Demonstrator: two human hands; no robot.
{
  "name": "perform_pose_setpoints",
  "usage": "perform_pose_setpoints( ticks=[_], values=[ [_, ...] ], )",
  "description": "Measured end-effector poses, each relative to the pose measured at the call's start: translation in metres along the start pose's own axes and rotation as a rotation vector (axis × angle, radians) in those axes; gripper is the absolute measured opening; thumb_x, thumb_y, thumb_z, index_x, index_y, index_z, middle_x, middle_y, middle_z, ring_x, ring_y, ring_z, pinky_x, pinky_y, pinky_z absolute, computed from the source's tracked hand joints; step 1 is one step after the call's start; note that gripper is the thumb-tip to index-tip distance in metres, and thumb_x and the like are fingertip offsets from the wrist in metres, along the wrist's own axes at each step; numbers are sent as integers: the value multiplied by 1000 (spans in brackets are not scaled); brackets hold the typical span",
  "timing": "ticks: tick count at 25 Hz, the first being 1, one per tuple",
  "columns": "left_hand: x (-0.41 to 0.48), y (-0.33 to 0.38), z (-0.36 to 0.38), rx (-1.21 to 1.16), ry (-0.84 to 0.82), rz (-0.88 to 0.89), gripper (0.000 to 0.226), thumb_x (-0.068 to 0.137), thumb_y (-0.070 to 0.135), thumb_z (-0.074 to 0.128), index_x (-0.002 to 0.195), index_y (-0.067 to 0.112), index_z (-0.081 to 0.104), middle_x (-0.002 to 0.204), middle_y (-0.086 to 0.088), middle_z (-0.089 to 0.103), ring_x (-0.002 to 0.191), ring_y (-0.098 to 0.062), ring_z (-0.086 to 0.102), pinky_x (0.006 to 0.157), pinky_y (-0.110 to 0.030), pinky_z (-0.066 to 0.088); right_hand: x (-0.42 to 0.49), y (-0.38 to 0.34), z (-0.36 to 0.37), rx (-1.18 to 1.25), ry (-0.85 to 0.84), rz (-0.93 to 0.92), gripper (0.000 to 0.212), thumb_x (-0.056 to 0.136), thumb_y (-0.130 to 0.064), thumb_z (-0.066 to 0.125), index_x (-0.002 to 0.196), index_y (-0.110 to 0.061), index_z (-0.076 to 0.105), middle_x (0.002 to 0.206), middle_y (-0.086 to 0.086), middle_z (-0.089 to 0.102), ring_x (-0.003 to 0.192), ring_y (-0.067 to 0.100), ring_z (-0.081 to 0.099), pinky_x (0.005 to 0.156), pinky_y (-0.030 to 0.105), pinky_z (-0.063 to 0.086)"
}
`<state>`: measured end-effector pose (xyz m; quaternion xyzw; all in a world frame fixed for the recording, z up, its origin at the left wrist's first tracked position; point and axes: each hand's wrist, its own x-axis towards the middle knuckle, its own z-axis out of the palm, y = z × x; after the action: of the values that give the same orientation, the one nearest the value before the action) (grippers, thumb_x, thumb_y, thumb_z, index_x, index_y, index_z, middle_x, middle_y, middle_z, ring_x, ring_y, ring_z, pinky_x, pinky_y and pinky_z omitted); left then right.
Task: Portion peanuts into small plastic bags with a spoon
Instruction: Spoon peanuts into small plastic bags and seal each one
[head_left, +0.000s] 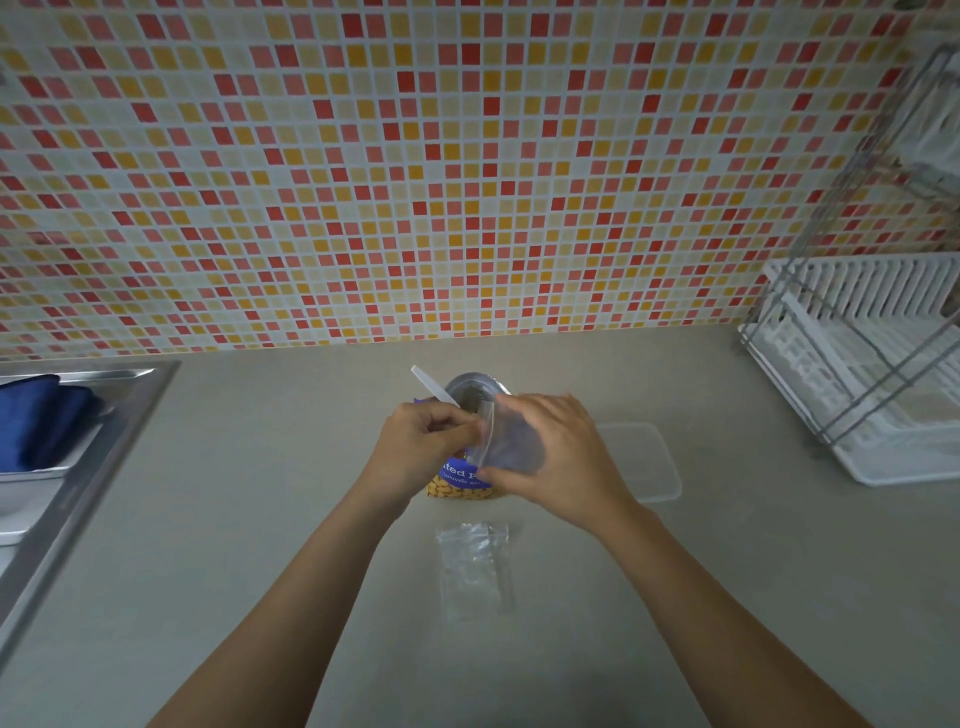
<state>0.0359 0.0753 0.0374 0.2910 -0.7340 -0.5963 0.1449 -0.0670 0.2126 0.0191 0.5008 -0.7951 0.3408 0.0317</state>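
An open peanut packet with a blue label stands on the grey counter, its silver mouth facing up. A white plastic spoon sticks out of the mouth toward the upper left. I hold a small clear plastic bag above the packet: my left hand pinches its left edge and my right hand grips its right side and lower corner. A small pile of empty clear bags lies flat on the counter just in front of the packet.
A clear plastic lid or flat container lies right of the packet. A white dish rack fills the right side. At the left is a steel sink with a blue cloth. A tiled wall rises behind.
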Motion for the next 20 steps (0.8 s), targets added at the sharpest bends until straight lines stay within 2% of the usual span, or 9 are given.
perform_pose_setpoints(
  ticks=[4,6,9,11,13,15,16,18,20],
  values=[
    [-1,-4,1,-41,-4,-61,11,80,6,63,81,6,75,81,-13,73,79,-24,67,77,-33,54,-3,5,5,5,-70,-25,82,62,-67,65,130,-23,48,120,-8,60,109,8,51,108,34,25],
    [1,-5,1,-38,-3,-58,11,80,6,64,80,6,75,80,-13,73,77,-23,67,75,-30,54,-2,6,7,20,-52,-20,77,63,-63,65,127,-24,50,117,-9,62,107,5,49,109,35,23],
    [0,-3,1,-41,-50,-44,10,80,15,67,76,10,75,70,-4,71,68,-15,64,65,-18,52,1,6,7,92,7,-12,61,65,-54,66,117,-24,58,106,-11,65,98,-5,49,107,36,28],
    [-3,-2,1,-66,-52,6,11,83,19,65,78,14,74,67,0,69,63,-10,61,61,-16,50,0,8,8,207,38,13,53,65,-49,71,111,-25,60,103,-15,63,95,-10,49,100,33,37],
    [1,-4,-3,-68,196,93,10,85,26,62,83,19,69,71,-1,68,62,-13,62,62,-24,51,-2,12,9,353,68,87,47,64,-40,79,106,-28,60,102,-15,63,96,-5,54,91,22,42],
    [20,-9,-16,9,490,62,24,83,40,62,95,20,61,71,-1,63,70,-21,63,70,-36,51,-3,20,10,483,75,203,46,63,-32,82,103,-35,59,104,-13,64,96,-1,58,84,10,42],
    [31,-10,-23,50,508,-2,34,81,46,62,102,19,59,72,0,60,75,-23,62,74,-39,51,-3,24,11,531,52,267,47,62,-33,83,102,-37,59,105,-12,65,96,-1,58,82,10,42],
    [50,-11,-29,120,372,-102,43,81,50,61,107,16,60,78,2,59,81,-22,59,78,-39,51,-5,32,18,579,-28,360,51,60,-42,81,106,-36,60,107,-11,67,99,3,60,85,18,46],
    [58,-11,-25,205,274,-50,30,85,40,60,96,13,66,79,-2,63,80,-21,58,75,-37,50,-5,39,25,598,-76,404,57,57,-50,78,109,-35,60,109,-10,67,103,7,60,90,27,49]
  ],
)
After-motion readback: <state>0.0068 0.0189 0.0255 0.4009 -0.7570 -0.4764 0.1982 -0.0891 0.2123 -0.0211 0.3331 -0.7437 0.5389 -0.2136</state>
